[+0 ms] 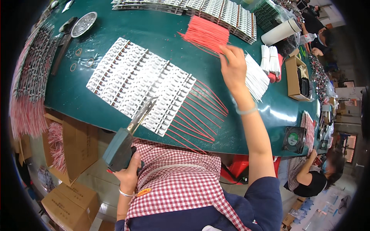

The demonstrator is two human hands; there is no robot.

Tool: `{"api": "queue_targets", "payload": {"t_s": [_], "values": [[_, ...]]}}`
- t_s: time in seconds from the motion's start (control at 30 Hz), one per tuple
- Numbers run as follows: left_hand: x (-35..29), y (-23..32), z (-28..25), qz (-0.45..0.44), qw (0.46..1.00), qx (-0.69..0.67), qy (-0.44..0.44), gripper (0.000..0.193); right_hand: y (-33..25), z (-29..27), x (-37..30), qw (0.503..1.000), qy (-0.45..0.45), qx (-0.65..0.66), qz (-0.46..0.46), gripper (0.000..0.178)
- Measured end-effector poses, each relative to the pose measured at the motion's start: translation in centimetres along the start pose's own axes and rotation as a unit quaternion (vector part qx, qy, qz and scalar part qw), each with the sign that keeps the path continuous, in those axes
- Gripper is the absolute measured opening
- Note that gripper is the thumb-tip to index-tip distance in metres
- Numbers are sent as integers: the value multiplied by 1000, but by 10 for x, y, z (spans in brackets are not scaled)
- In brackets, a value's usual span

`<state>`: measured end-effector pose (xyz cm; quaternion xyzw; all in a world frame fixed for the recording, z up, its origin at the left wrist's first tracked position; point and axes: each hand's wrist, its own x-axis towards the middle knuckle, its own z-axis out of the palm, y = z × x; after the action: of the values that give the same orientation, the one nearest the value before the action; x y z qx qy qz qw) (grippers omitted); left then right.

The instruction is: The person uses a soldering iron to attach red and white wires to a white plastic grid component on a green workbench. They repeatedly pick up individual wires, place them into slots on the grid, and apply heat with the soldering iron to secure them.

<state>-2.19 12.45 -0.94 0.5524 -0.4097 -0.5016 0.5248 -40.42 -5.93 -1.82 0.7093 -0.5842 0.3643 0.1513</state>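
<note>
At green table [162, 36], left fingers [135, 161] gripping tool [118, 148], right fingers [230, 55] at red wires [208, 31], hold unclear

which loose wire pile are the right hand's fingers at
The red wire pile, its near edge at the fingers of the right hand; the white wire pile lies to that hand's right.

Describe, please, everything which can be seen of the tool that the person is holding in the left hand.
The handheld tool has a bulky dark green-grey body, seemingly plastic, and a long, narrow, silvery metal nose. The left hand grips it at the lower end. It slants up and to the right, its body in front of the table's near edge, its nose over the panel of white pieces. Whether the tip touches them cannot be told.
</note>
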Motion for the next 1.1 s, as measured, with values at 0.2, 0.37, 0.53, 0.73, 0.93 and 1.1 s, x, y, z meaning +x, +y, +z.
{"api": "queue_targets", "payload": {"t_s": [0.2,0.37,0.53,0.73,0.93,1.1], "values": [[19,3,13,-35,999,-16,-22,42,7,-62,-62,991,-28,-76,104,28],[24,13,26,-34,998,-9,-44,41,19,-65,-77,988,-50,-103,106,24],[19,10,26,-21,998,-8,-59,42,19,-59,-71,985,-39,-129,110,16],[13,16,31,-22,998,-19,-55,38,29,-61,-73,985,-27,-145,91,17],[13,8,23,-30,998,-9,-55,41,13,-83,-48,989,-40,-142,22,18],[9,15,28,-18,998,-26,-46,42,-18,-115,-11,963,-174,-193,-65,16]]}}
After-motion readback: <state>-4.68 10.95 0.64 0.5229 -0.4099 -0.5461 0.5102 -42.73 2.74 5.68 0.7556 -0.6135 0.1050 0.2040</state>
